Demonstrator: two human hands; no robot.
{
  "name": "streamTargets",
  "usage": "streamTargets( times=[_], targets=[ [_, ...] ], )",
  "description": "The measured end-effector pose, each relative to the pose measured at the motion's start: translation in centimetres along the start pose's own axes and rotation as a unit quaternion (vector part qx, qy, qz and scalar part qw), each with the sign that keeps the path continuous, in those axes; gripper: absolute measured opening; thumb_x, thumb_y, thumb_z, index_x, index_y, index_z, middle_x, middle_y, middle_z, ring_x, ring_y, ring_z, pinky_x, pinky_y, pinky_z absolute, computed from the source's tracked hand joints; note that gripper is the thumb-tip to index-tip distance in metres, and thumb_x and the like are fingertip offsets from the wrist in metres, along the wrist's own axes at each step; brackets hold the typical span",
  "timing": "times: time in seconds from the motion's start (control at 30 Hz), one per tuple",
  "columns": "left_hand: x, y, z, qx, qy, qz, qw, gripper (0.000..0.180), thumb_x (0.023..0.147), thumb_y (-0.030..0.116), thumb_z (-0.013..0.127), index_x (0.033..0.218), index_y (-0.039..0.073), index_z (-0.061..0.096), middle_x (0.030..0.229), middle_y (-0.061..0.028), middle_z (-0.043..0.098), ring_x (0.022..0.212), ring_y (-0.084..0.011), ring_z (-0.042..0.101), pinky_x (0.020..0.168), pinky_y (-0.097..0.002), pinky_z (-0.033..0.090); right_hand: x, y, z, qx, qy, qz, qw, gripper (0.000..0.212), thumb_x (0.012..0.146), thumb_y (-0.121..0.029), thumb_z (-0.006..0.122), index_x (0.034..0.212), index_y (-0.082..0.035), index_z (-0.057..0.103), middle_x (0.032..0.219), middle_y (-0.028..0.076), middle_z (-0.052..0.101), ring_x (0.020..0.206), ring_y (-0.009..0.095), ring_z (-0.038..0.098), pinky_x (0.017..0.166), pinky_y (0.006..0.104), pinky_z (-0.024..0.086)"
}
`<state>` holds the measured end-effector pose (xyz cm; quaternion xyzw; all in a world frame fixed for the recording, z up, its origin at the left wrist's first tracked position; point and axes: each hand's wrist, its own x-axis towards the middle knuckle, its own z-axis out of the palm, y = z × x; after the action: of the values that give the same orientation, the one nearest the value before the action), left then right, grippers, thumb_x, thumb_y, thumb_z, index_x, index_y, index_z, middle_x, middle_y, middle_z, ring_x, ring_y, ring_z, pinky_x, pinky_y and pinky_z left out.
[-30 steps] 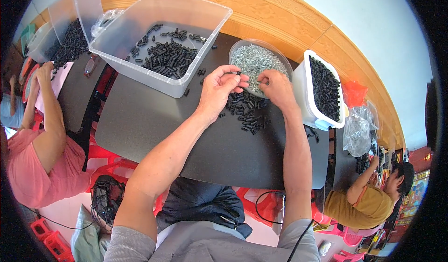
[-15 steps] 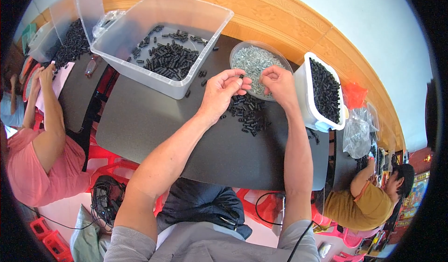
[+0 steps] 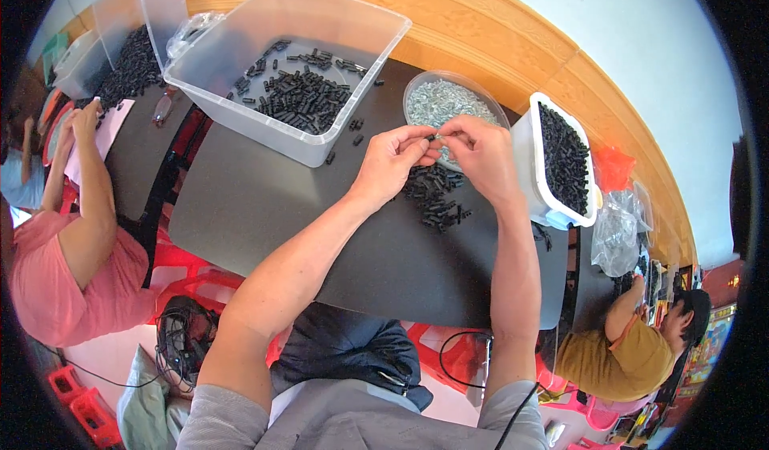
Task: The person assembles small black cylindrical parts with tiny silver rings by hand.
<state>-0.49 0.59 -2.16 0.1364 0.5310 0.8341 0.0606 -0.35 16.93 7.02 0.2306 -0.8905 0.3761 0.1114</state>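
Observation:
My left hand (image 3: pixel 388 164) pinches a small black plastic cylinder (image 3: pixel 433 137) between thumb and fingertips. My right hand (image 3: pixel 486 160) meets it there, its thumb and forefinger closed at the end of the black cylinder; whatever they grip is too small to make out. Just behind both hands stands a round clear tub (image 3: pixel 406 102) filled with small silvery pieces (image 3: pixel 444 104). Beneath the hands, a loose pile of black cylinders (image 3: pixel 435 200) lies on the dark table (image 3: pixel 336 226).
Back left, a large clear bin (image 3: pixel 232 119) holds many black cylinders. A white tub (image 3: pixel 539 179) full of black parts stands right of my right arm. One person in pink (image 3: pixel 76 282) works at the left, another in mustard (image 3: pixel 621 358) at the right.
My right hand has moved left from over the round tub, bringing its fingertips against the black cylinder in my left hand. The view has shifted slightly.

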Motion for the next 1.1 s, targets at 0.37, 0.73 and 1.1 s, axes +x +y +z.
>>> streamTargets(
  times=[0.37, 0.73, 1.1],
  targets=[
    [0.0, 0.0, 0.2, -0.002, 0.000, 0.026, 1.000, 0.022, 0.103, 0.006, 0.054, 0.119, -0.007, 0.060, 0.106, -0.0148, 0.071, 0.096, -0.0177, 0.070, 0.083, -0.0304, 0.059, 0.1, 1.0, 0.2, -0.064, 0.001, -0.068, 0.996, 0.015, 0.084, -0.003, 0.069, 0.098, -0.002, 0.072, 0.088, 0.016, 0.072, 0.081, 0.031, 0.071, 0.071, 0.0371, 0.055],
    [1.1, 0.6, -2.1, -0.110, 0.143, 0.019, 0.983, 0.031, 0.099, 0.011, 0.063, 0.126, -0.005, 0.058, 0.112, -0.0153, 0.069, 0.096, -0.0195, 0.067, 0.087, -0.0307, 0.055, -1.6, -1.0, 3.6, -0.100, -0.227, -0.113, 0.962, 0.012, 0.078, -0.009, 0.070, 0.089, -0.007, 0.068, 0.085, 0.012, 0.068, 0.085, 0.033, 0.068, 0.075, 0.0455, 0.054],
    [0.6, 0.9, -1.7, -0.135, 0.111, -0.007, 0.985, 0.031, 0.099, 0.011, 0.062, 0.126, -0.004, 0.058, 0.113, -0.0156, 0.069, 0.097, -0.0202, 0.069, 0.085, -0.0299, 0.056, -2.9, -1.6, 6.1, -0.155, -0.230, -0.163, 0.947, 0.006, 0.080, -0.007, 0.066, 0.084, -0.003, 0.065, 0.087, 0.015, 0.066, 0.083, 0.035, 0.068, 0.071, 0.0471, 0.055]
  ],
)
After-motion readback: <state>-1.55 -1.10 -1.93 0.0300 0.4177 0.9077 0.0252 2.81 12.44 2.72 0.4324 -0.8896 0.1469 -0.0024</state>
